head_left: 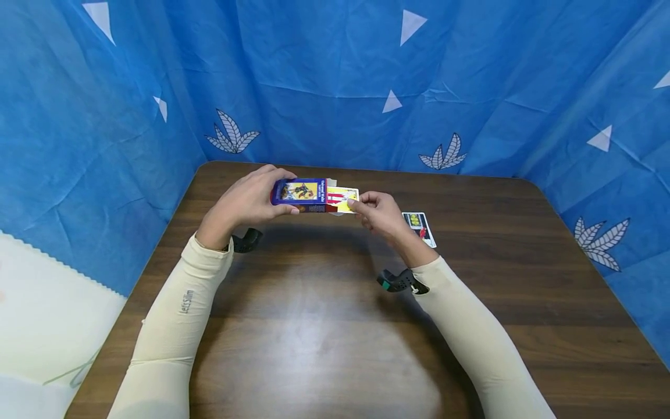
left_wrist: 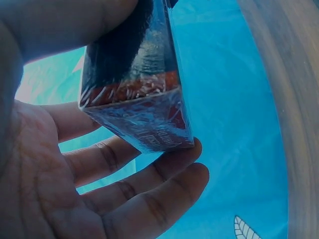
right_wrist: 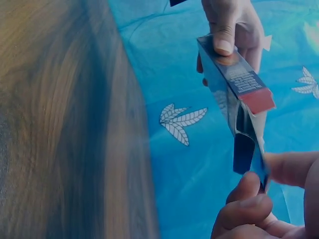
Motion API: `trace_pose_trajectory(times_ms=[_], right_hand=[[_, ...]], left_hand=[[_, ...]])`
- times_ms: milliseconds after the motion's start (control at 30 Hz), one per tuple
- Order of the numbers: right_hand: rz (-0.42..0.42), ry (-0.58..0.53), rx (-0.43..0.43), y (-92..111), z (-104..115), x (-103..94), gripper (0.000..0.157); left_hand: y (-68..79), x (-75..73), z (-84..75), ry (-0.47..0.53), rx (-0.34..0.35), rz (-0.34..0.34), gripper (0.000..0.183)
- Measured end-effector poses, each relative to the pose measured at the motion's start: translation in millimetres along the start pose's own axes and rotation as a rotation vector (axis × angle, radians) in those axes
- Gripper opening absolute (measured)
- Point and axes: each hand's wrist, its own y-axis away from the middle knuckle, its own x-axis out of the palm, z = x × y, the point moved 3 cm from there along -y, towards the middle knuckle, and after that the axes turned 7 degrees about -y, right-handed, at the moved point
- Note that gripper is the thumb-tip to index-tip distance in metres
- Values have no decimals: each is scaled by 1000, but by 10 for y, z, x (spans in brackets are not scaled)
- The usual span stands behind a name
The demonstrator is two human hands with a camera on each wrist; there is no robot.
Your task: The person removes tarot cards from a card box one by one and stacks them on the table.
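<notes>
My left hand (head_left: 251, 198) grips a blue tarot card box (head_left: 300, 192) above the far part of the table, thumb on the near side and fingers behind. In the left wrist view the wrapped end of the box (left_wrist: 144, 122) points at the camera. The box lies sideways, its open end to the right. A yellow and red card (head_left: 337, 196) sticks partly out of that end. Thumb and fingers of my right hand (head_left: 384, 215) pinch its outer edge. The right wrist view shows the open box (right_wrist: 239, 79); how many cards are inside is hidden.
Another card (head_left: 416, 220) lies on the brown wooden table (head_left: 314, 326), partly behind my right hand. Blue patterned cloth (head_left: 324, 75) hangs behind the table and along both sides. A black band (head_left: 400, 281) with a camera sits at my right wrist.
</notes>
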Motion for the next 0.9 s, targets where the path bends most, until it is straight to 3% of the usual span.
trace_pose_trajectory(times_ms=[267,467,567,733,833,900], right_hand=[[-69,-107,-56,4,-24,-254,20],[-111,-166,-105,22,-2,-578,26],[-215,-79,-142,5,34,-839,37],[-415,176,-163,-89,31,-1298,43],[-431,303,-121,-160,-29,-1512,41],[-385,387,-66,-209,-95,-1602,40]], left_hand=[[6,-12,16,5,0,-16,73],[8,-12,22,5,-7,-11,73],[6,-10,21,10,-5,-10,73],[8,-7,15,6,-9,3,74],[6,-4,9,3,-11,13,74],[5,-6,10,2,-14,17,74]])
